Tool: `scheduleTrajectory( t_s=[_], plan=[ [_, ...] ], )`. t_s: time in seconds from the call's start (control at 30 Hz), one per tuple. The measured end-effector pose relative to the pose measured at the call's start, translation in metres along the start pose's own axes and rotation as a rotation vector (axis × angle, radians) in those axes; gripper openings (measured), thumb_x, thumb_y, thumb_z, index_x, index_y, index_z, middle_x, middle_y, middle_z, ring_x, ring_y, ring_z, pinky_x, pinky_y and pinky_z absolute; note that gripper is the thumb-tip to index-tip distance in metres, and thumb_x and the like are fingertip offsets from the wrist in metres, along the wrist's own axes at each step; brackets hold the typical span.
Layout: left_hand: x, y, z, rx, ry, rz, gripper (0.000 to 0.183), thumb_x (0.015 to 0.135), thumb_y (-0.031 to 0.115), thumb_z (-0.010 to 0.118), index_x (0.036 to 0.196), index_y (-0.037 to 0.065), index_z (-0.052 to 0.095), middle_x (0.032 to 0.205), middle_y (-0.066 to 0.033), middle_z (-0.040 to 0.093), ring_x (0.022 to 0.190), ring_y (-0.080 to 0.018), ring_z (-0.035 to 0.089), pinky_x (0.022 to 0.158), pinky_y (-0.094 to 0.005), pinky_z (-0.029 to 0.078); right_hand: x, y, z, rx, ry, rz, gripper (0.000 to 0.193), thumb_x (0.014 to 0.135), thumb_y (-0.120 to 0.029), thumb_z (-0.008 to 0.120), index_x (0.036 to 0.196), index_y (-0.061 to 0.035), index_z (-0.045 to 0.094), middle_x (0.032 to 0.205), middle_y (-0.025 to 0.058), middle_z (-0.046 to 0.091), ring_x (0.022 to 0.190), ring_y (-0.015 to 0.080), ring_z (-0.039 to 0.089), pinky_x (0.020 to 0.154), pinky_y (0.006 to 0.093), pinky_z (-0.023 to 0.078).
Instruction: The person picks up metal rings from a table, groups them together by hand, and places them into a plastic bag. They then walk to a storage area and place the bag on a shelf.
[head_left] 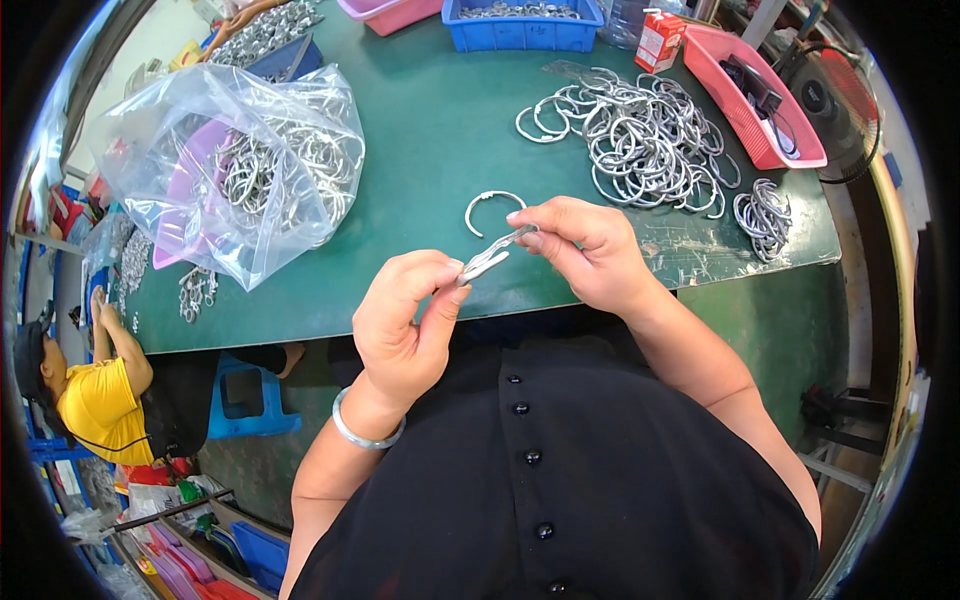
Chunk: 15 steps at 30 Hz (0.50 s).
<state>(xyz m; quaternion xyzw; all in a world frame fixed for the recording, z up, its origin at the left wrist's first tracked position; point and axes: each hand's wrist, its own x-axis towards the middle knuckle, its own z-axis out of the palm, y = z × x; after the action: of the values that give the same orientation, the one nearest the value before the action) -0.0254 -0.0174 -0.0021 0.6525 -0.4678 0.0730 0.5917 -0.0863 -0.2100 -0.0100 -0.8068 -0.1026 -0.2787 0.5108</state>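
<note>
Left hand, right hand pinching silvery metal piece — scuffed green tabletop, fan beyond.

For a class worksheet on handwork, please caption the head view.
Left hand and right hand hold a silvery metal piece; heaped metal rings lie on the green table.

left hand + right hand: pinch silvery metal piece | open ring: on green table
</note>
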Motion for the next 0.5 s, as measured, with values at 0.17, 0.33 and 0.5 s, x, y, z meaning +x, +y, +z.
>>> scheduleTrajectory(
  t_s=[0.17, 0.33, 0.5],
  plan=[
    [0.008, 0.012, 0.003, 0.108, -0.028, 0.075, 0.020, 0.073, -0.010, 0.059, 0.091, -0.001, 0.054, 0.087, -0.0129, 0.055, 0.072, -0.0160, 0.054, 0.063, -0.0233, 0.044, -0.004, 0.000, -0.001, 0.025, -0.058, 0.061, 0.018, 0.079, 0.002, 0.055, 0.097, -0.0009, 0.060, 0.074, 0.0070, 0.059, 0.065, 0.0121, 0.057, 0.057, 0.0220, 0.044],
    [0.015, 0.014, 0.006, 0.139, 0.003, 0.124, 0.020, 0.069, -0.007, 0.064, 0.087, -0.001, 0.058, 0.078, -0.0112, 0.057, 0.063, -0.0177, 0.055, 0.053, -0.0240, 0.044, -0.004, 0.001, 0.000, 0.119, -0.081, 0.144, 0.019, 0.081, 0.001, 0.052, 0.098, 0.0007, 0.060, 0.077, 0.0073, 0.060, 0.066, 0.0113, 0.057, 0.059, 0.0217, 0.046],
    [0.017, 0.014, 0.006, 0.125, -0.021, 0.079, 0.018, 0.070, -0.007, 0.062, 0.087, -0.002, 0.058, 0.077, -0.0106, 0.057, 0.064, -0.0164, 0.055, 0.054, -0.0235, 0.044, -0.004, 0.001, 0.001, 0.151, -0.081, 0.198, 0.017, 0.083, -0.001, 0.051, 0.098, 0.0015, 0.060, 0.079, 0.0065, 0.060, 0.067, 0.0098, 0.057, 0.061, 0.0216, 0.046]
  ],
)
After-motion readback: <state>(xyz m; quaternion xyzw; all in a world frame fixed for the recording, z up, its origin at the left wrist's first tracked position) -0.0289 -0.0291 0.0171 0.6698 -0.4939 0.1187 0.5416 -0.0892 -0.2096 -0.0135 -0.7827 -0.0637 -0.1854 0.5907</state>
